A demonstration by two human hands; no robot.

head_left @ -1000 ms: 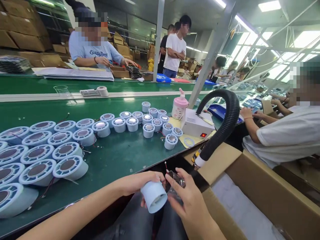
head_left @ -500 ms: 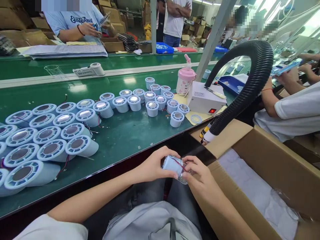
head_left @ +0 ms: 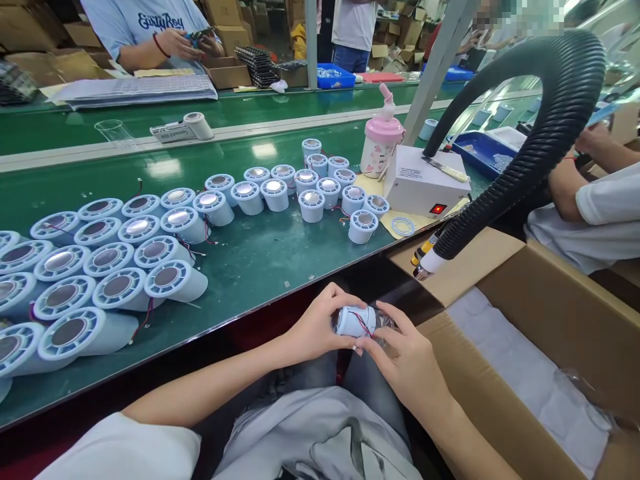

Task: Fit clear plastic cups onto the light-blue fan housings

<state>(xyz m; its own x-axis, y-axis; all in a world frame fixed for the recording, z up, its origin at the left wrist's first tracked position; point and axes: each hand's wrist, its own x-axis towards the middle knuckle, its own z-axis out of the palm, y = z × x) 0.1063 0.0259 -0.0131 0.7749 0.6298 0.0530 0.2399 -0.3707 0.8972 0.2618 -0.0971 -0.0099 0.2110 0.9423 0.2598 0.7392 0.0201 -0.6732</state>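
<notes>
Over my lap, my left hand (head_left: 320,321) grips a light blue plastic housing (head_left: 356,322), which lies on its side with thin red and black wires across it. My right hand (head_left: 407,350) is closed around a clear plastic piece (head_left: 384,321) at the housing's right end. Its thumb and fingers touch both parts, and how far the two fit together cannot be made out. On the green table (head_left: 260,267) beyond stand several similar blue housings (head_left: 173,280) with round metallic discs in their tops, some with loose wires.
An open cardboard box (head_left: 575,287) with white lining stands at my right. Above it hangs a black ribbed hose (head_left: 550,133) with a metal tip. A white box with a red switch (head_left: 425,180) and a pink-lidded cup (head_left: 383,137) stand behind. Other people work nearby.
The housing has turned more level in my hands, and the clear piece now lines up along its right end. My right fingers have spread further around it. The camera view has shifted slightly.
</notes>
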